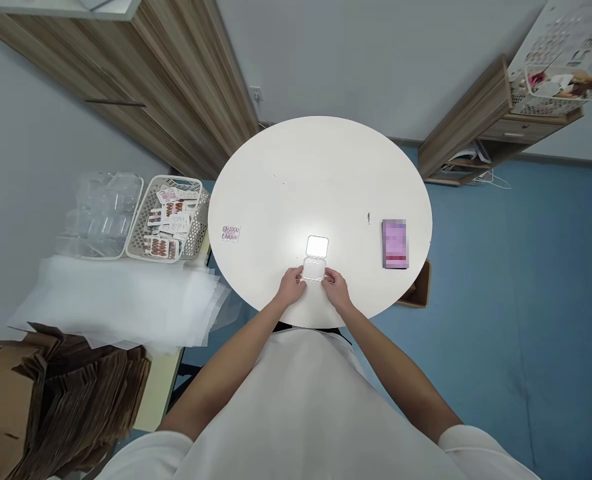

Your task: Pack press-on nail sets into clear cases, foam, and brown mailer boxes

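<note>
Open box (315,269) near front edge of table (321,167), wide tabletop beyond; lid (317,247) pointing away, long axis fore-and-aft; left hand (291,287), right hand (337,289) gripping sides, seemingly by fingertips.

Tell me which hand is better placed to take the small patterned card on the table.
Probably the left hand: it is nearer the patterned card. The right hand is farther, beyond the open clear case both hold.
</note>
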Motion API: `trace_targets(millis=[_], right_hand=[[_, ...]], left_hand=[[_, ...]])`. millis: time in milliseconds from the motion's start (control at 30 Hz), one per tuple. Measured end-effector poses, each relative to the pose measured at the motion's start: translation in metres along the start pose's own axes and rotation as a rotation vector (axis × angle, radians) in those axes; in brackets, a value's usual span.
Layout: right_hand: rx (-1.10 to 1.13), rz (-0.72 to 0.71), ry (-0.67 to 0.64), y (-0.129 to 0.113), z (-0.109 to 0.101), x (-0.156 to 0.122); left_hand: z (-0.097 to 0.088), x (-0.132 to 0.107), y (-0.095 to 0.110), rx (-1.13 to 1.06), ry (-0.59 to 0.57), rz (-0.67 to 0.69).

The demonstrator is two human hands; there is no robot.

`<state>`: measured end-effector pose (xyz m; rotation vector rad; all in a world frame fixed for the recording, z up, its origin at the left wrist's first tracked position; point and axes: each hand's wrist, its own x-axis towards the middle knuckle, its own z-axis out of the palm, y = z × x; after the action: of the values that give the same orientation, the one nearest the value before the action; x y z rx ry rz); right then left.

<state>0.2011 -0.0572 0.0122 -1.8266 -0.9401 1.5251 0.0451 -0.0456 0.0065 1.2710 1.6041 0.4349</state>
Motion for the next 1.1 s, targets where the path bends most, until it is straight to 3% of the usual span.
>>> trace_targets(millis=[167,300,400,500,667,767,933,1100], right_hand=[[-0.038,-0.037,0.040,0.004,0.001,0.002],[-0.082,-0.095,0.197,0.006,0.007,-0.006],[-0.186,-0.217,0.385,-0.001,0.023,-0.015],[-0.308,-0.388,0.458,-0.015,0.054,-0.018],[-0.446,-0.498,0.204,-0.045,0.131,0.003],[-0.518,-0.473,0.058,-0.064,0.175,0.026],[-0.659,-0.382,-0.034,-0.091,0.227,0.064],[-0.837,-0.309,-0.041,-0.105,0.250,0.086]], left_hand=[[-0.001,0.003,-0.007,-0.016,-0.027,-0.007],[-0.013,-0.001,-0.016,-0.025,-0.067,0.014],[-0.044,-0.002,-0.029,-0.004,-0.070,0.071],[-0.094,0.004,-0.050,0.049,0.039,0.101],[-0.185,0.029,-0.084,0.206,0.259,0.059],[-0.221,0.049,-0.089,0.294,0.269,0.019],[-0.240,0.079,-0.081,0.349,0.179,-0.023],[-0.236,0.092,-0.076,0.386,0.122,-0.054]])
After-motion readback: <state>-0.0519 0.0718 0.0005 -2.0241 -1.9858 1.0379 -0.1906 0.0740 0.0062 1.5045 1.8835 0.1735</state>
